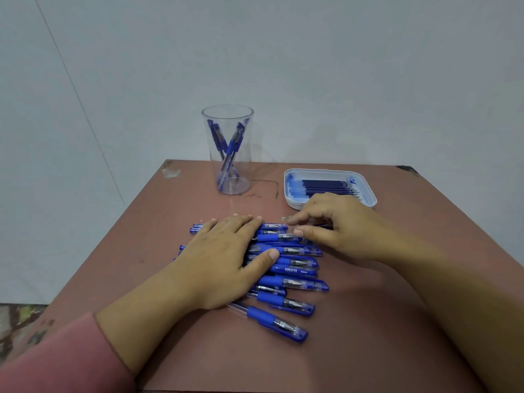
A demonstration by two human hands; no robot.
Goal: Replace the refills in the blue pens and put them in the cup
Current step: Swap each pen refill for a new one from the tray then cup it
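Several blue capped pens (286,282) lie side by side in a row on the reddish-brown table (368,321). My left hand (224,256) rests flat on the left part of the row, fingers straight, thumb across one pen. My right hand (337,225) hovers at the row's far right end, its fingers loosely curved and its fingertips touching the caps of the top pens; I see nothing gripped in it. A clear plastic cup (229,150) at the back holds a few blue pens. A white tray (330,188) at the back right holds several dark blue refills.
The table's back edge meets a pale wall. Its left edge drops to a patterned floor (19,321). A scratch and small debris (252,195) mark the tabletop between cup and tray. A pink sleeve (56,361) covers my left forearm.
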